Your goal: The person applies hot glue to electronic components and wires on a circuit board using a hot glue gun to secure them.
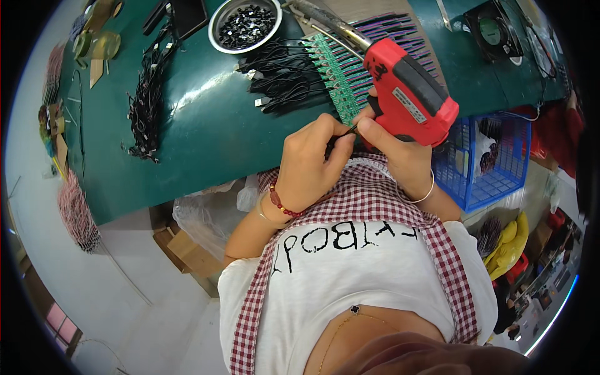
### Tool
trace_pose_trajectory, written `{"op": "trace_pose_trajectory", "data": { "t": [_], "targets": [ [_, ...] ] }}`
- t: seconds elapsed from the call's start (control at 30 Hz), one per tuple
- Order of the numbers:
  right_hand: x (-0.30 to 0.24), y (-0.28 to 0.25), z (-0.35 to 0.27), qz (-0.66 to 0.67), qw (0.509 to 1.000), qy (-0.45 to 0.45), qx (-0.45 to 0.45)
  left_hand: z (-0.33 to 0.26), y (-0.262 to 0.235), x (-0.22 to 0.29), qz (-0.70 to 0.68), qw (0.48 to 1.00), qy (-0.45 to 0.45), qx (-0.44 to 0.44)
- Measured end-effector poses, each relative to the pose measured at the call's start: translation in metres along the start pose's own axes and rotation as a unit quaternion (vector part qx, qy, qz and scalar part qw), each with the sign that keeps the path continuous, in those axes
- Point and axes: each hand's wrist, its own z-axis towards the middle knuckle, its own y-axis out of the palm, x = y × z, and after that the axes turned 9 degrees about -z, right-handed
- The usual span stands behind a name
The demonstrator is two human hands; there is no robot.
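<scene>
the right hand (400,153) has its grip closed around the handle of a red glue gun (409,94), its nozzle pointing far-left over a row of green circuit boards (334,78) on the desk (187,125). the left hand (309,165), just left of it, pinches a thin black wire (350,130) at the near end of the boards, fingertips almost touching the right hand's. a metal bowl (245,25) of small black parts sits farther away.
</scene>
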Motion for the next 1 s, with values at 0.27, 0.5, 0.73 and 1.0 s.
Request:
{"op": "trace_pose_trajectory", "data": {
  "t": [0.27,0.5,0.73,1.0],
  "targets": [
    [0.023,-0.010,0.000,-0.146,0.984,-0.105,0.013,0.005,-0.002,0.008,0.059,0.996,-0.050,-0.040],
    [0.013,-0.014,0.004,0.148,0.989,0.002,-0.021,-0.002,0.014,0.006,-0.175,0.972,-0.153,-0.034],
    [0.014,-0.016,0.007,0.102,0.995,0.005,-0.001,0.006,0.003,0.002,-0.176,0.957,-0.225,-0.042],
    [0.007,-0.015,0.004,-0.061,0.998,0.006,-0.019,0.011,0.004,0.007,-0.113,0.976,-0.181,-0.036]
  ]
}}
